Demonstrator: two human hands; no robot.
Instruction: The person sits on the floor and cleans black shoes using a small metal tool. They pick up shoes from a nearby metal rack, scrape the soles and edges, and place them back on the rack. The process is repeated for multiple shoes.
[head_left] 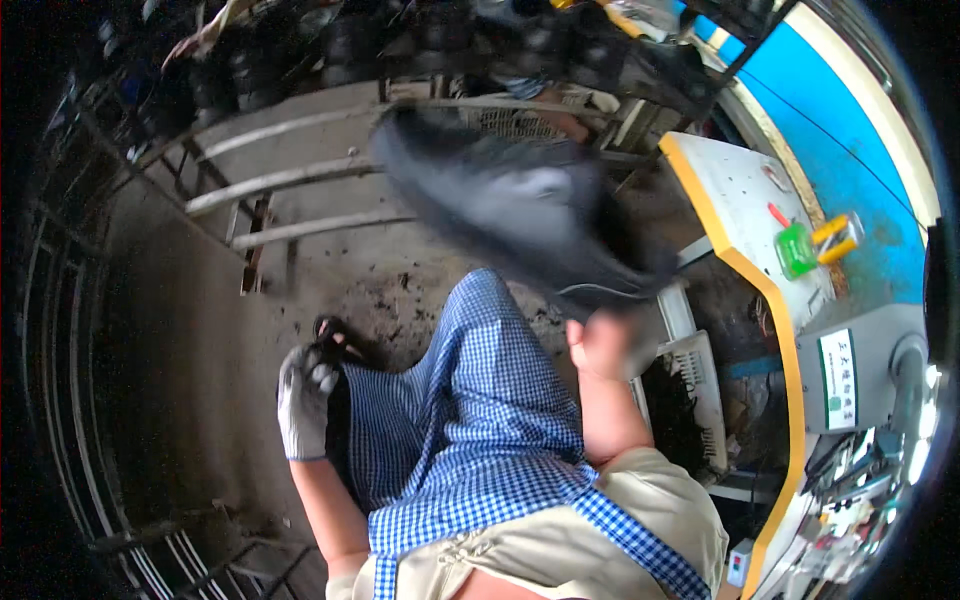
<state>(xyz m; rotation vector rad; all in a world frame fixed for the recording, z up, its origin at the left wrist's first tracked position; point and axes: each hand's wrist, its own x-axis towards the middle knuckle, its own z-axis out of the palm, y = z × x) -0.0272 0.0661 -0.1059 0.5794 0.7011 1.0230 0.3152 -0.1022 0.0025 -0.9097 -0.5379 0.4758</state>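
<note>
A black shoe (470, 195), blurred by motion, is held up in front of my knees. Its toe points to the upper left, and its opening is at the right. My right hand (603, 345) grips it at the heel end, with the fingers partly hidden behind the shoe. My left hand (303, 395) wears a whitish glove with dark-stained fingers and hangs beside my left knee. Its fingers are curled, and what they hold, if anything, I cannot make out. A blue-and-white checked apron (490, 370) covers my lap.
A metal rack (290, 180) stands ahead with rows of dark items along its top. On the right is a white worktable with a yellow edge (765, 280), carrying a green container (795, 250) and a grey machine (870, 375). Under it sits a white plastic basket (705, 400).
</note>
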